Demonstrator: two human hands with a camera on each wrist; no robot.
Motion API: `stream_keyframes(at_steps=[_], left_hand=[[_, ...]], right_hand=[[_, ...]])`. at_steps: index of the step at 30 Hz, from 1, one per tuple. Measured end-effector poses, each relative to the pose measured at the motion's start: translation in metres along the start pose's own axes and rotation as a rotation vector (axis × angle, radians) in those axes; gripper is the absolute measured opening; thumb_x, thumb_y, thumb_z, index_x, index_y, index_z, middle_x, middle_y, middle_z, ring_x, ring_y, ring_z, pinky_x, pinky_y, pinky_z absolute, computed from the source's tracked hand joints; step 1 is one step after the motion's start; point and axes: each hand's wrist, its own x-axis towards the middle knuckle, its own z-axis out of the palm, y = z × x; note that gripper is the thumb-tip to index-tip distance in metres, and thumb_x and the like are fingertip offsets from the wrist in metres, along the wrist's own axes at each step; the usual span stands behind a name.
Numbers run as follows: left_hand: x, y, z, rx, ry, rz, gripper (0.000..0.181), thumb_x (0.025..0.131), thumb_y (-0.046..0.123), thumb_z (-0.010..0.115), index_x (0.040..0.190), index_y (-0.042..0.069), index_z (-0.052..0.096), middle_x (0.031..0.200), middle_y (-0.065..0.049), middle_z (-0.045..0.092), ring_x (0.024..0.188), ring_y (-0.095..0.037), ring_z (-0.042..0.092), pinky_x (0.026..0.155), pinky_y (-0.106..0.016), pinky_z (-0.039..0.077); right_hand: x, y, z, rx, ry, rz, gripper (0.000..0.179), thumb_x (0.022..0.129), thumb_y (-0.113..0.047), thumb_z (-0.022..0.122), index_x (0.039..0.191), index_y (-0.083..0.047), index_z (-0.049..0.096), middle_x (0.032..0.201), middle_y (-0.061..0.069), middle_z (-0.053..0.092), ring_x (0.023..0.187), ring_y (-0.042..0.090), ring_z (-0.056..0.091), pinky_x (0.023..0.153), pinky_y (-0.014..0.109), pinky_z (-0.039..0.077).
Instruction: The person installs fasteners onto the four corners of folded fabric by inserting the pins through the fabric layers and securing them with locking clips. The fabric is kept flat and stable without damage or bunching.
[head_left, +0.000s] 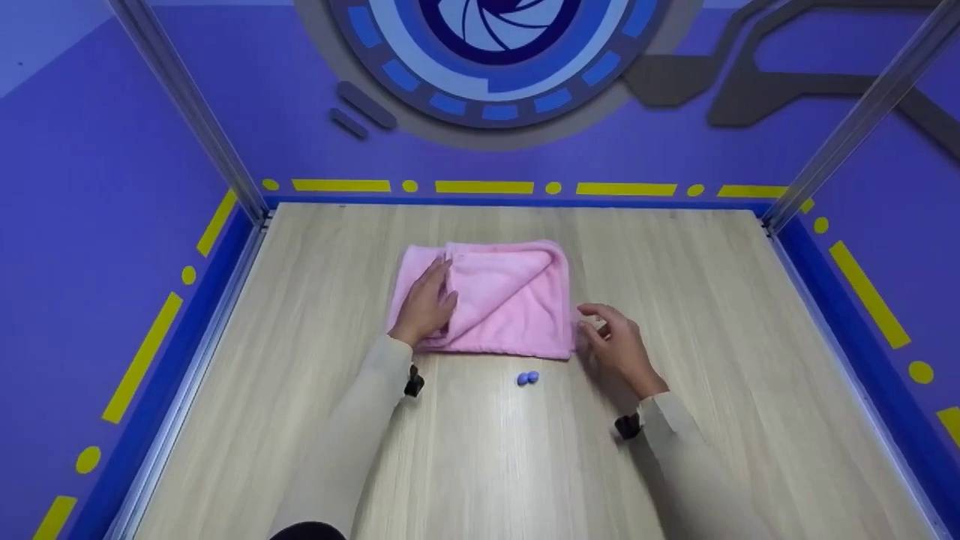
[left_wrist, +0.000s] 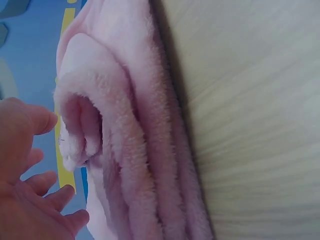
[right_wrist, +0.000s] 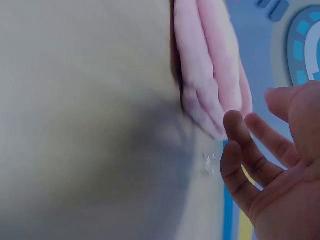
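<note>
A pink fleecy cloth, like a small blanket or towel, lies folded on the wooden tabletop. One layer crosses it diagonally, and in the left wrist view several plush folds are stacked with a rolled opening. My left hand is over the cloth's left part, its fingers fairly straight; whether they press on it I cannot tell. Just off the cloth's right edge, my right hand hangs loosely bent with nothing in it. The right wrist view shows its fingertips near the cloth's corner.
Two small blue rounded objects sit side by side on the table, in front of the cloth. Blue panels with yellow marks and metal posts border the table at the back and sides.
</note>
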Motion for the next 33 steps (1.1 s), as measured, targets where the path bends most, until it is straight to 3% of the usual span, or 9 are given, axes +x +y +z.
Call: stream_keyframes(at_steps=[5,7,10,20,29,33], left_hand=[[-0.013,-0.002,0.002,0.021,0.059,0.079,0.059,0.092,0.004,0.066,0.146,-0.010,0.048,0.151,-0.035,0.044,0.142,-0.044,0.042,0.120,-0.049,0.032],[-0.019,-0.001,0.003,0.022,0.072,0.085,0.058,0.092,0.003,0.067,0.146,-0.009,0.048,0.150,-0.034,0.045,0.142,-0.043,0.043,0.120,-0.049,0.033],[-0.028,0.001,0.003,0.018,0.081,0.081,0.058,0.093,0.004,0.067,0.147,-0.008,0.048,0.151,-0.032,0.045,0.142,-0.042,0.043,0.120,-0.049,0.032],[-0.054,0.009,0.002,-0.005,0.077,0.039,0.061,0.095,0.010,0.068,0.152,0.000,0.047,0.156,-0.027,0.041,0.144,-0.039,0.042,0.120,-0.048,0.033],[-0.065,0.009,0.003,-0.021,0.096,-0.017,0.060,0.095,0.010,0.069,0.151,0.002,0.048,0.157,-0.025,0.042,0.144,-0.038,0.042,0.119,-0.049,0.034],[-0.068,0.006,0.003,-0.029,0.098,-0.033,0.061,0.095,0.010,0.069,0.152,0.003,0.048,0.157,-0.025,0.041,0.144,-0.038,0.042,0.119,-0.050,0.034]], right_hand=[[0.009,0.013,-0.017,-0.152,-0.030,-0.003,0.039,0.097,-0.006,0.069,0.135,-0.007,0.064,0.133,0.015,0.063,0.087,0.028,0.067,0.075,0.045,0.057],[0.011,0.017,-0.022,-0.186,-0.051,0.005,0.040,0.097,-0.006,0.069,0.136,-0.006,0.063,0.133,0.018,0.062,0.102,0.034,0.067,0.087,0.051,0.056],[0.014,0.023,-0.025,-0.219,-0.084,0.025,0.040,0.097,-0.007,0.069,0.137,-0.006,0.062,0.130,0.020,0.062,0.113,0.039,0.063,0.094,0.056,0.052],[0.023,0.033,-0.020,-0.275,-0.130,0.069,0.038,0.097,-0.015,0.071,0.134,-0.010,0.063,0.116,0.018,0.065,0.100,0.036,0.065,0.083,0.057,0.054],[0.031,0.038,-0.012,-0.319,-0.159,0.078,0.025,0.095,-0.016,0.073,0.120,-0.010,0.070,0.104,0.013,0.065,0.087,0.031,0.063,0.070,0.050,0.053],[0.032,0.037,-0.009,-0.314,-0.168,0.091,0.018,0.096,-0.016,0.073,0.114,-0.010,0.071,0.102,0.011,0.065,0.087,0.028,0.063,0.071,0.048,0.052]])
